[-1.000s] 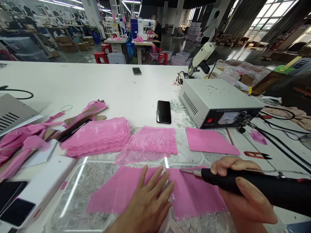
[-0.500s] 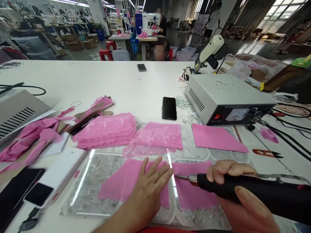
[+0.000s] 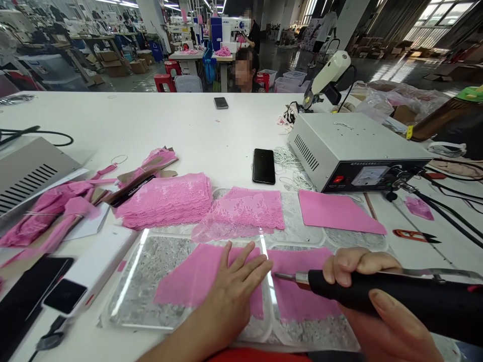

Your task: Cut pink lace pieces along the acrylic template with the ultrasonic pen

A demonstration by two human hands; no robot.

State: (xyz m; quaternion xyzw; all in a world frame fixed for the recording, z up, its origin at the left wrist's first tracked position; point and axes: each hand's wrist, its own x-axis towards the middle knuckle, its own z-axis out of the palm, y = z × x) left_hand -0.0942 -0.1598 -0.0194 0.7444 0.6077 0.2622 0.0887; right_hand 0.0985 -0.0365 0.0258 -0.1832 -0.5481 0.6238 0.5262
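Note:
My left hand (image 3: pixel 230 289) lies flat with fingers spread on a pink fabric piece (image 3: pixel 188 281) over a clear template (image 3: pixel 136 281). My right hand (image 3: pixel 366 276) is wrapped round a black handheld tool (image 3: pixel 415 296) with a metal tip. That tip rests at or just above a second pink piece (image 3: pixel 302 301), just right of my left fingertips; contact is not clear. Behind them lie a lace piece (image 3: pixel 245 211), a stack of pink lace (image 3: pixel 169 198) at the left and a plain pink piece (image 3: pixel 339 211) at the right.
A grey control box (image 3: pixel 358 151) with cables stands at the right, beside orange snips (image 3: pixel 415 235). A black phone (image 3: pixel 264 166) lies mid-table. Pink bundles (image 3: pixel 49 211), a white box (image 3: pixel 98 261) and another grey box (image 3: pixel 33 171) are at the left. A person (image 3: pixel 245 70) is beyond the table.
The person beyond the table has raised their head. The view has shifted slightly. My hands and the tool keep nearly the same position over the pink pieces.

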